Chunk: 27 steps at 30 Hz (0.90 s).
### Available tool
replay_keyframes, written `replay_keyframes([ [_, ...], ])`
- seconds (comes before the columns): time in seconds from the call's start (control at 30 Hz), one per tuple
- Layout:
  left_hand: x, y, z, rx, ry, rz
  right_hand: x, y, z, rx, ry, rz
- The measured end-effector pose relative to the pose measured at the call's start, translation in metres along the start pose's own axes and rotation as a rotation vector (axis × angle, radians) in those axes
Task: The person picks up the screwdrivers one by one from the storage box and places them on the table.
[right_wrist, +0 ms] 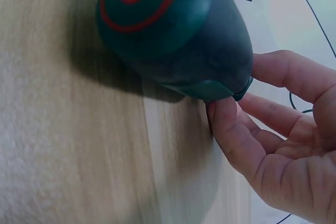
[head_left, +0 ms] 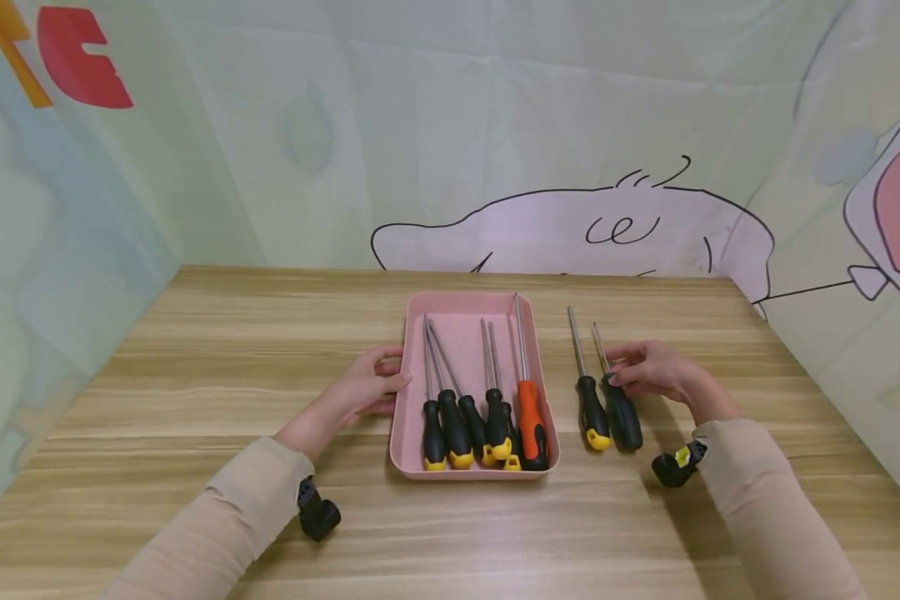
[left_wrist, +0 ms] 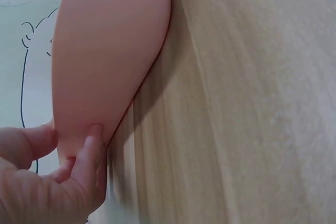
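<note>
A shallow pink tray (head_left: pixel 457 304) holds several screwdrivers, tips toward the back wall. Most have black handles with yellow ends; one has an orange and black handle (head_left: pixel 528 417). At the tray's left side, my left hand (head_left: pixel 366 385) grips the wall, thumb at the rim and fingers (left_wrist: pixel 90 153) against the outside. To the right of the tray, my right hand (head_left: pixel 656 371) pinches a dark green screwdriver (head_left: pixel 624 417) near the front of its handle. The butt of this handle shows a red ring in the right wrist view. Beside it lies a black-and-yellow screwdriver (head_left: pixel 591 410).
The wood-grain table (head_left: pixel 255 333) reaches back to a printed fabric wall (head_left: pixel 270 167) with cartoon drawings. Small black cameras (head_left: pixel 318 512) are strapped at both wrists. Inside the tray, some handles overlap near the front right corner.
</note>
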<state>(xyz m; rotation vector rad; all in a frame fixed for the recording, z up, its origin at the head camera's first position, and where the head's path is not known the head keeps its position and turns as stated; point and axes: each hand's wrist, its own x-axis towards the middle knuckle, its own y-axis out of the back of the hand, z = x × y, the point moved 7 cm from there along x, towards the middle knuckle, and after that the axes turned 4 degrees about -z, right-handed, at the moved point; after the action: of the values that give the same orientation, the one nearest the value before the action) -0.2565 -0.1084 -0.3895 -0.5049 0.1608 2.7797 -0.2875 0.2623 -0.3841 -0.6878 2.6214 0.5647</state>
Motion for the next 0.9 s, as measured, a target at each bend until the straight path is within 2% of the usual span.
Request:
replay_keyframes([
  [0.37, 0.000, -0.001, 0.000, -0.014, 0.008, -0.005, -0.003, 0.005, 0.000, -0.014, 0.005, -0.006],
  [0.63, -0.001, -0.001, 0.001, -0.004, -0.004, -0.016, -0.007, 0.007, -0.004, 0.033, 0.019, -0.015],
  [0.9, -0.001, 0.000, 0.000, 0.006, 0.017, -0.005, -0.009, 0.016, -0.011, 0.045, 0.043, 0.054],
])
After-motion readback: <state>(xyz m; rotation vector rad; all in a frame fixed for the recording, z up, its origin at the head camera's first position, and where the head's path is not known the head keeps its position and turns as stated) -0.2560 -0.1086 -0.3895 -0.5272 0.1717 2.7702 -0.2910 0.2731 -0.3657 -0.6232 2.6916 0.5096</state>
